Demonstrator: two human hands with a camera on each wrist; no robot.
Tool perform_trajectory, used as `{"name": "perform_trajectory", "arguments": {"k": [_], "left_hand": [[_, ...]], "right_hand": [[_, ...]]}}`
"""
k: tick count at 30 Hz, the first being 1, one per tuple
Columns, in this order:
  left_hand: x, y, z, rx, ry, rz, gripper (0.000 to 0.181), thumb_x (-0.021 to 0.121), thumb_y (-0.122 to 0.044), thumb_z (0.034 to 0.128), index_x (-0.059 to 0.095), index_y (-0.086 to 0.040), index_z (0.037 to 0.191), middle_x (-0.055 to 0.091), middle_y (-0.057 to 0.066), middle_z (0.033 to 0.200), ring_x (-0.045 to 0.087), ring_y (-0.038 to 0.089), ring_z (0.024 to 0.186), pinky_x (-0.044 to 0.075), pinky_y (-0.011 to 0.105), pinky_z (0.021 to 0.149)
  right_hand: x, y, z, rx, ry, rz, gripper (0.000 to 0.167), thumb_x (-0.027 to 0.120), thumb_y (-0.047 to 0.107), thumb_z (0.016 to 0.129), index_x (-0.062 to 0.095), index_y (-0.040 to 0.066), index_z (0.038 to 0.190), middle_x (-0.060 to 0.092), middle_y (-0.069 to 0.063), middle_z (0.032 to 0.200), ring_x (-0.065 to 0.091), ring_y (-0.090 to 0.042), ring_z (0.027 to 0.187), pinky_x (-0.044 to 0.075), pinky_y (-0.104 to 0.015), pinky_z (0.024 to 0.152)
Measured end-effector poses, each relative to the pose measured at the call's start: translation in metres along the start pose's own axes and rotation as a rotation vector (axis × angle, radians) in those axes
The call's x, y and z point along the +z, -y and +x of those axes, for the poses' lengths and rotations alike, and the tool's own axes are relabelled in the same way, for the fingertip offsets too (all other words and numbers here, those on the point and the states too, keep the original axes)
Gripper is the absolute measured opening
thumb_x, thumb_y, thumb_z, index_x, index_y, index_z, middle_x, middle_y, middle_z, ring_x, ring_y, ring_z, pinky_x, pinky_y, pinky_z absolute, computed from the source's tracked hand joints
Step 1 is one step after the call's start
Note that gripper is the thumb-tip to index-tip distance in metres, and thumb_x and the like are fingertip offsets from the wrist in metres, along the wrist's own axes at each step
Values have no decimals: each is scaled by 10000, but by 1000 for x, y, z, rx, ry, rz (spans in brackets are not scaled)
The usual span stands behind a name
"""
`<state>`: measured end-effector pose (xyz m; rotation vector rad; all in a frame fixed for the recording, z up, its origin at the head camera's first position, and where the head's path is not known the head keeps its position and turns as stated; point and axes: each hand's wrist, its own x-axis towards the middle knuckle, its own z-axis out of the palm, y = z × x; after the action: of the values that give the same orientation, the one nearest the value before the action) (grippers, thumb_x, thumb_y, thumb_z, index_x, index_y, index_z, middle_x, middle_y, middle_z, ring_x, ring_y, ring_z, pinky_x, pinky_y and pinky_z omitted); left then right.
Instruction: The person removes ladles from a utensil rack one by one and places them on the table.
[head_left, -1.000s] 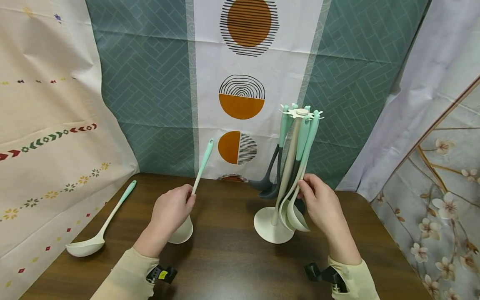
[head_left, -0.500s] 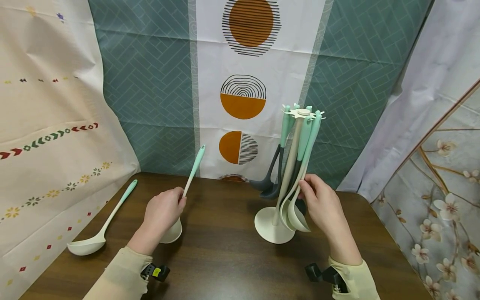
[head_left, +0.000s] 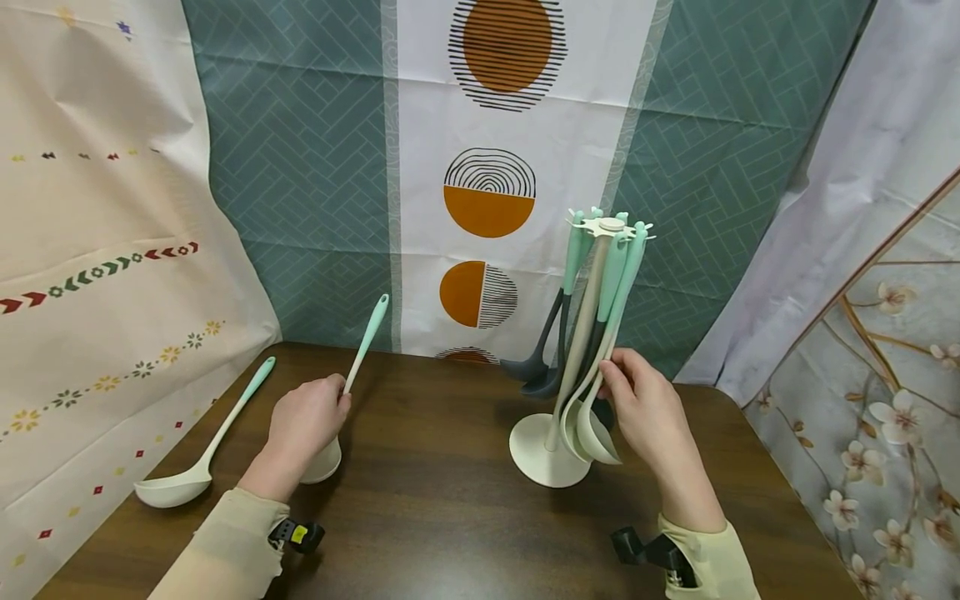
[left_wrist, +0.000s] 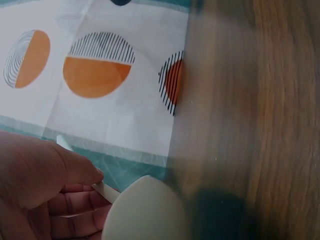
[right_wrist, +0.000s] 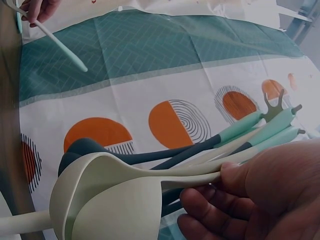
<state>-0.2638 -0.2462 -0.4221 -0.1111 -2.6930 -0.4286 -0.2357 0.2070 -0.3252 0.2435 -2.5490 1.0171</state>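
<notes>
Main holder: one cream rack [head_left: 542, 465], upright on the wooden table [head_left: 450, 525], with one round base, one pole and a hooked top. Two cream pieces hang on it, the outer ladle [head_left: 597, 439] and the inner ladle [head_left: 570, 429], bowls overlapping, plus at least three dark utensils [head_left: 531, 368], two of them left of the pole; the heads crowd together, so the dark count may run short. Visible handles on the rack are all mint.

Right hand [head_left: 647, 408] pinches the shaft of the outer ladle between thumb and fingers, above its bowl, with the ladle hanging at the rack. Left hand [head_left: 307, 421] is curled round the shaft of one held utensil [head_left: 368, 338], cream with a mint handle, well apart from the rack; it is tilted, handle end up, cream head below the hand. One lying ladle [head_left: 176, 490], cream and mint, rests on the table at far left, bowl toward the person. Two beige sleeves [head_left: 232, 533], one black wrist mount [head_left: 302, 534] on each. Behind: one printed cloth [head_left: 489, 212], four orange round motifs, lowest one partly cut off by the table
</notes>
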Motion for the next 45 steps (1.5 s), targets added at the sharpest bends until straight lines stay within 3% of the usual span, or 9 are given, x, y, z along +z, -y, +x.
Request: {"name": "perform_trajectory", "arguments": {"k": [14,29,38,45], "left_hand": [[1,25,2,-71,114,10,117,666,-86,1028,699,-35,927,602,57,686,572,288,569,489,515,518],[0,46,1,-100,129,47,155,645,-59,1003,668,-20,855,663,162,736,637,358,610,516,556,528],[-4,57,0,-143,171,54,130,630,-67,999,670,-12,888,690,203,796,666,394,664,547,585,588],[-3,65,1,-118,140,63,131,625,-37,974,655,16,857,679,217,778,674,435,673,557,614,621]], "right_hand": [[0,0,0,0,2,1,213,579,270,1173,699,95,1195,725,-58,945,653,-254,900,490,-442,815],[0,-1,0,9,5,4,223,585,280,1170,699,97,1226,726,-65,964,658,-256,921,495,-448,830],[0,0,0,7,8,7,222,587,279,1169,697,96,1232,727,-68,967,661,-256,923,496,-448,832],[-1,0,0,15,10,8,219,589,271,1168,697,93,1238,729,-74,975,663,-263,931,494,-451,834]]}}
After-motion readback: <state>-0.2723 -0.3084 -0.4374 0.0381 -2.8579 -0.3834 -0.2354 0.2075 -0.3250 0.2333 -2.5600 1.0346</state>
